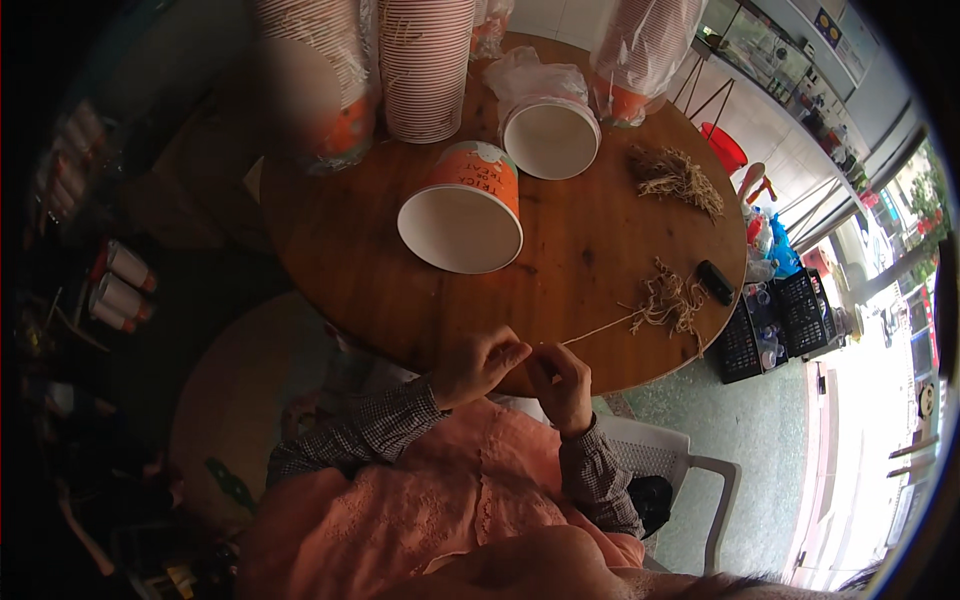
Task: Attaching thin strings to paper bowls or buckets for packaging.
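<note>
1. The twine (600, 330) is a thin, pale strand running taut from the two hands, out over the near edge of the worktop (580, 240) and into a small tangled bundle of the same fibre (668, 300). It looks dry, coarse and fuzzy, like jute or raffia.
2. The left hand (478, 365) has its fingertips pinched together on the near end of the twine; the right hand (562, 385) is curled shut on the strand just beside it, the two hands almost touching.
3. Risk, as I judge it: the strand is fine and under tension, so a hard tug could snap it, or drag the whole bundle across the smooth wood and off the edge.
4. A pull at an angle could also tighten the tangle into a knot, because the loops in the bundle lie crossed over one another.
5. A small dark oblong object (714, 281) lies touching the bundle's far side and near the rim; a dragged bundle could sweep it to the floor.
6. A second, looser bundle (678, 176) lies well apart, further back.
7. Two wide paper tubs, white inside, lie on their sides: an orange one (465, 208) mid-worktop, and another (550, 135) still part-wrapped in crinkled clear plastic. Both are light and round, so a knock would roll them.
8. Tall ribbed stacks of nested tubs (425, 65) stand behind, top-heavy in my view.
</note>
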`<move>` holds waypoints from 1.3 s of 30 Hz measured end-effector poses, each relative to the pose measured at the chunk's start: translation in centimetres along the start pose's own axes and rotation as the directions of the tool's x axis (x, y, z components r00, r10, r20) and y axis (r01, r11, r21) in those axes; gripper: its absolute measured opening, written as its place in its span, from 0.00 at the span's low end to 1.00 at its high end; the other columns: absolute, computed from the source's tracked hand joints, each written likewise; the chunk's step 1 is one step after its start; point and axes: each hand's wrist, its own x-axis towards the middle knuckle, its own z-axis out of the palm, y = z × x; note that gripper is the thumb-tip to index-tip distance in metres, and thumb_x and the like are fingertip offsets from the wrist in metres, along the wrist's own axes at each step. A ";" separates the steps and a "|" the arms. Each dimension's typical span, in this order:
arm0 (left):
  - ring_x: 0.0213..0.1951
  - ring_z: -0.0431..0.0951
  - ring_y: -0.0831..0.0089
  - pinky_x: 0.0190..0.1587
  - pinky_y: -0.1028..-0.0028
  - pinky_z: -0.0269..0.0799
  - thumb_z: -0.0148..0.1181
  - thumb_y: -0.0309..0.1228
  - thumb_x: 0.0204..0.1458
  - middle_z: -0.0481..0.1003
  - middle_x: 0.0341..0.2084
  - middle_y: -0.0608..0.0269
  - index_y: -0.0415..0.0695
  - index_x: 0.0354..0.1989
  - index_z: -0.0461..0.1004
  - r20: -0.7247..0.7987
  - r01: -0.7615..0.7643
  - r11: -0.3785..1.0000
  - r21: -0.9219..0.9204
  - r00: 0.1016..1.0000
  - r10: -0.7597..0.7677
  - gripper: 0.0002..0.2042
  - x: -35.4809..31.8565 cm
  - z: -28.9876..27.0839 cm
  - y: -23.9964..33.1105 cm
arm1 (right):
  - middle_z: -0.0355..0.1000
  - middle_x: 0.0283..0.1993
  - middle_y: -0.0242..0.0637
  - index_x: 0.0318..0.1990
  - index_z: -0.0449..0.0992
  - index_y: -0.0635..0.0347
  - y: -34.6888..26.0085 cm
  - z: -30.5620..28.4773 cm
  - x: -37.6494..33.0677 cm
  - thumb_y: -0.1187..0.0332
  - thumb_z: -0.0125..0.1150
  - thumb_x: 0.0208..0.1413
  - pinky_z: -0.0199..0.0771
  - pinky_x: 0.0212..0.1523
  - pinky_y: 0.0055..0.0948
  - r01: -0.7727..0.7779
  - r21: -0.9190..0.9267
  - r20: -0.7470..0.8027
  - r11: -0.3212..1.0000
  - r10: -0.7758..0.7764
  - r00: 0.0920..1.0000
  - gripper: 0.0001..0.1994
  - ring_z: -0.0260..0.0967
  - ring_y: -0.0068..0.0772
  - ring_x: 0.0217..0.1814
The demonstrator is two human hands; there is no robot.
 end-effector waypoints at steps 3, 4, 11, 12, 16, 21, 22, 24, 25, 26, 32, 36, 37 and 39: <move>0.21 0.67 0.81 0.24 0.76 0.64 0.54 0.29 0.58 0.68 0.17 0.61 0.37 0.35 0.71 -0.017 -0.122 0.983 0.138 0.992 0.125 0.07 0.1 0.4 -0.7 | 0.69 0.26 0.34 0.34 0.75 0.65 0.4 0.3 -0.1 0.76 0.62 0.51 0.67 0.28 0.20 0.046 -0.046 0.001 0.998 -0.046 0.999 0.04 0.67 0.19 0.26; 0.21 0.67 0.81 0.24 0.76 0.64 0.54 0.29 0.58 0.68 0.17 0.61 0.37 0.35 0.71 -0.019 -0.121 0.983 0.138 0.992 0.125 0.07 0.1 0.5 -0.7 | 0.70 0.26 0.34 0.35 0.75 0.64 0.6 0.4 -0.1 0.76 0.62 0.51 0.67 0.28 0.20 0.039 -0.036 -0.002 0.999 -0.039 0.999 0.04 0.67 0.19 0.26; 0.25 0.73 0.75 0.28 0.74 0.67 0.54 0.26 0.57 0.72 0.21 0.58 0.37 0.34 0.70 -0.096 -0.191 0.978 0.078 0.975 0.198 0.05 -0.3 0.7 -1.2 | 0.72 0.26 0.33 0.36 0.75 0.64 -0.1 0.5 -0.2 0.76 0.62 0.52 0.68 0.28 0.19 -0.025 -0.013 -0.042 1.000 0.025 0.999 0.04 0.69 0.18 0.26; 0.26 0.74 0.73 0.29 0.74 0.68 0.54 0.25 0.57 0.73 0.23 0.57 0.37 0.34 0.70 -0.093 -0.193 0.979 0.060 0.976 0.198 0.04 -0.2 0.6 -1.1 | 0.72 0.26 0.33 0.36 0.75 0.64 0.0 0.4 -0.2 0.76 0.62 0.52 0.68 0.28 0.19 -0.026 -0.013 -0.041 1.000 0.025 0.999 0.04 0.69 0.18 0.26; 0.28 0.75 0.72 0.30 0.72 0.69 0.56 0.22 0.54 0.74 0.25 0.57 0.37 0.33 0.70 -0.076 -0.190 0.981 0.027 0.978 0.192 0.02 -0.1 0.2 -0.8 | 0.72 0.25 0.33 0.35 0.75 0.64 0.5 0.1 -0.3 0.76 0.61 0.52 0.68 0.27 0.20 -0.011 -0.018 -0.043 1.000 0.010 0.999 0.04 0.69 0.18 0.25; 0.29 0.76 0.61 0.31 0.69 0.70 0.57 0.21 0.53 0.73 0.26 0.55 0.38 0.32 0.70 -0.058 -0.319 0.907 0.276 0.936 0.346 0.02 0.4 -0.3 -0.6 | 0.71 0.26 0.39 0.34 0.74 0.63 0.6 -0.1 -0.2 0.75 0.60 0.51 0.69 0.28 0.26 -0.044 -0.081 -0.016 0.996 0.043 0.999 0.03 0.71 0.29 0.26; 0.29 0.76 0.61 0.31 0.69 0.70 0.57 0.21 0.53 0.73 0.26 0.55 0.38 0.32 0.70 -0.055 -0.317 0.908 0.275 0.937 0.344 0.02 0.2 -0.4 -0.2 | 0.71 0.25 0.40 0.34 0.74 0.63 0.9 0.0 -0.3 0.75 0.60 0.51 0.69 0.28 0.26 -0.032 -0.083 -0.011 0.996 0.031 0.999 0.03 0.71 0.29 0.26; 0.30 0.75 0.56 0.32 0.68 0.71 0.57 0.21 0.52 0.72 0.27 0.54 0.38 0.31 0.70 -0.017 -0.319 0.874 0.367 0.937 0.350 0.02 0.3 -0.8 0.4 | 0.70 0.25 0.40 0.33 0.74 0.63 1.0 -0.2 -0.1 0.75 0.61 0.51 0.68 0.27 0.26 -0.019 -0.088 -0.012 0.996 0.018 1.000 0.04 0.70 0.28 0.25; 0.30 0.75 0.56 0.32 0.68 0.71 0.57 0.21 0.52 0.72 0.27 0.54 0.38 0.31 0.70 -0.013 -0.322 0.873 0.366 0.937 0.350 0.02 0.4 -0.8 0.2 | 0.70 0.24 0.36 0.34 0.74 0.63 0.8 -0.3 0.0 0.74 0.60 0.53 0.67 0.26 0.23 -0.074 -0.041 0.014 0.996 0.075 0.997 0.03 0.68 0.22 0.24; 0.31 0.75 0.56 0.32 0.67 0.71 0.56 0.20 0.52 0.72 0.27 0.55 0.38 0.32 0.69 -0.012 -0.346 0.861 0.373 0.926 0.377 0.03 0.6 -0.8 -0.2 | 0.69 0.22 0.31 0.34 0.74 0.63 0.6 -0.4 0.1 0.74 0.60 0.54 0.65 0.25 0.20 -0.131 0.003 0.041 0.991 0.131 0.991 0.03 0.65 0.16 0.23; 0.33 0.75 0.57 0.34 0.68 0.71 0.57 0.18 0.50 0.71 0.30 0.56 0.39 0.33 0.67 -0.003 -0.397 0.841 0.369 0.904 0.428 0.05 1.8 -0.5 -0.2 | 0.69 0.23 0.29 0.34 0.75 0.63 1.9 -0.7 0.6 0.74 0.61 0.54 0.64 0.26 0.17 -0.059 0.061 -0.025 0.996 0.061 0.998 0.03 0.65 0.13 0.25; 0.33 0.75 0.58 0.35 0.68 0.71 0.57 0.17 0.49 0.71 0.31 0.56 0.39 0.33 0.67 0.012 -0.437 0.817 0.376 0.884 0.467 0.07 3.0 -0.1 0.4 | 0.70 0.24 0.31 0.35 0.75 0.63 1.9 -1.1 1.3 0.75 0.61 0.52 0.66 0.27 0.19 -0.154 0.118 -0.064 0.981 0.162 0.985 0.05 0.64 0.16 0.25; 0.33 0.75 0.58 0.35 0.68 0.71 0.57 0.17 0.49 0.71 0.31 0.56 0.39 0.33 0.67 0.010 -0.433 0.819 0.375 0.886 0.464 0.07 2.9 -0.1 0.2 | 0.71 0.24 0.31 0.36 0.75 0.63 1.9 -1.3 1.3 0.75 0.61 0.52 0.66 0.28 0.19 -0.197 0.127 -0.035 0.972 0.202 0.979 0.04 0.65 0.15 0.26; 0.33 0.75 0.58 0.35 0.69 0.71 0.58 0.18 0.48 0.71 0.31 0.56 0.39 0.33 0.67 0.027 -0.447 0.809 0.382 0.880 0.473 0.07 3.6 -0.1 -0.2 | 0.71 0.25 0.32 0.36 0.75 0.63 2.3 -1.5 2.1 0.74 0.61 0.52 0.67 0.28 0.19 -0.232 0.128 -0.008 0.964 0.235 0.972 0.04 0.65 0.15 0.26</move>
